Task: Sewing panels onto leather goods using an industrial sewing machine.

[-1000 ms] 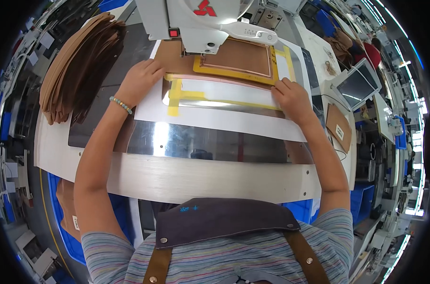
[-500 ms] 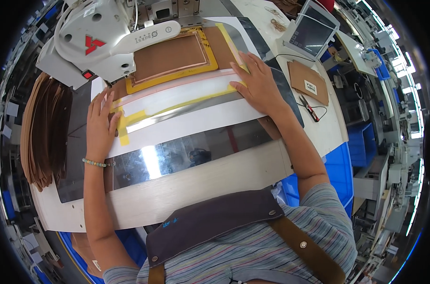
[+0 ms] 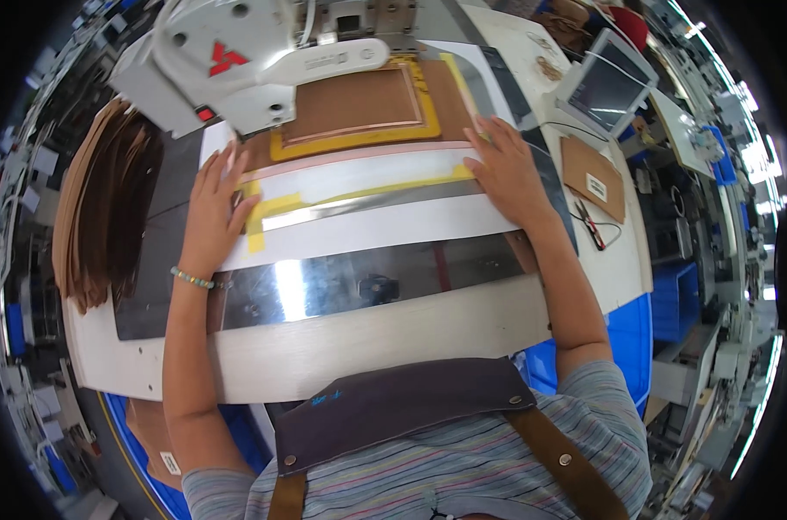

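The left hand point(image 3: 211, 221) and right hand point(image 3: 512, 180) are resting spread, unclenched, at either end of the taped white sheet point(image 3: 359, 166), while the brown panel point(image 3: 352, 102) is already lying beneath the yellow frame point(image 3: 359, 147), any stitching unclear.

Counting two bare hands point(image 3: 209, 217), one yellow frame point(image 3: 359, 149), one beaded bracelet point(image 3: 192, 278), and just one screen point(image 3: 606, 84), far right.
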A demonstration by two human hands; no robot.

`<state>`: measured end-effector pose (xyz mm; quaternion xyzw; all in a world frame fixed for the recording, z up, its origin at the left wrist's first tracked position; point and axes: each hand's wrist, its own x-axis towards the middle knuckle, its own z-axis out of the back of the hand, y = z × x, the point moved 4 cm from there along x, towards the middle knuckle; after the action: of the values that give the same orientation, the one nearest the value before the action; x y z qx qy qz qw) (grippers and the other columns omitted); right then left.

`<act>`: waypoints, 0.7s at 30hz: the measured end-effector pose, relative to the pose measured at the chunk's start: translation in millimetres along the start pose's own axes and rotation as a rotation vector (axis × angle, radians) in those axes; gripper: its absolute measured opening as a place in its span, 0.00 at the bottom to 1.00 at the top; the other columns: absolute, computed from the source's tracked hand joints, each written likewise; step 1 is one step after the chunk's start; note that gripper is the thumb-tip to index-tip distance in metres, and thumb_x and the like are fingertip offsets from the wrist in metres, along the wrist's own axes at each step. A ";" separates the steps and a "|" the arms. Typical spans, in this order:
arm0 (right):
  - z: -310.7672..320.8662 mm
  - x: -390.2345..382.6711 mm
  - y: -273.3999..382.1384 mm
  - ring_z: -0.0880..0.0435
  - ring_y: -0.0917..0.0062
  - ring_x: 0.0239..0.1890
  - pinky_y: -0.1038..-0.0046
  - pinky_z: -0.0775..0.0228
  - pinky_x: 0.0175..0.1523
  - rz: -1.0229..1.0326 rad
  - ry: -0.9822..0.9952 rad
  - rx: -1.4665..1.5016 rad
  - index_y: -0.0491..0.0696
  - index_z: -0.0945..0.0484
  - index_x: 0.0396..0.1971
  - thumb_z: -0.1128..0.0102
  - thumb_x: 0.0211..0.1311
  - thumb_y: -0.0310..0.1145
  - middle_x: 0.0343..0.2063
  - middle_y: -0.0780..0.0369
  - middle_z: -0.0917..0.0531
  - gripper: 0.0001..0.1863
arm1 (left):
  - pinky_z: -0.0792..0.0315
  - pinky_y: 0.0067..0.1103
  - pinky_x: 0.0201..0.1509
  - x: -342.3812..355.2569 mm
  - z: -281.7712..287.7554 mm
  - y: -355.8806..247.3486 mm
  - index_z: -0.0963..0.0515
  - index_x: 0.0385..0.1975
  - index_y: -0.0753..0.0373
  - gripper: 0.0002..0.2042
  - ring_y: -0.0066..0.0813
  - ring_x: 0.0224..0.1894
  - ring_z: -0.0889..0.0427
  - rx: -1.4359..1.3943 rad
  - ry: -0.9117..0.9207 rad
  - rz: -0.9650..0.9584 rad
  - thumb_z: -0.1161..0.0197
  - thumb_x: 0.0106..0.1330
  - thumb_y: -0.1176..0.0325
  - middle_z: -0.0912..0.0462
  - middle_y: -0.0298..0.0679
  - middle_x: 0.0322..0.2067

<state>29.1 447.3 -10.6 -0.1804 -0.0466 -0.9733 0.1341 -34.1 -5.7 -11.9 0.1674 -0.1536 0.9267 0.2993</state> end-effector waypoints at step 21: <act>6.4 -3.3 -0.4 0.36 0.55 0.79 0.55 0.45 0.80 -0.019 0.067 0.051 0.47 0.20 0.69 0.44 0.80 0.44 0.74 0.53 0.28 0.25 | 0.33 0.40 0.75 -5.1 1.3 3.8 0.17 0.65 0.57 0.25 0.50 0.75 0.29 0.123 0.045 0.047 0.32 0.73 0.52 0.23 0.46 0.71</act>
<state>34.1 449.4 -5.9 -0.1438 -0.0688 -0.9785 0.1308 -32.2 -11.6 -13.5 0.1607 -0.0935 0.9448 0.2698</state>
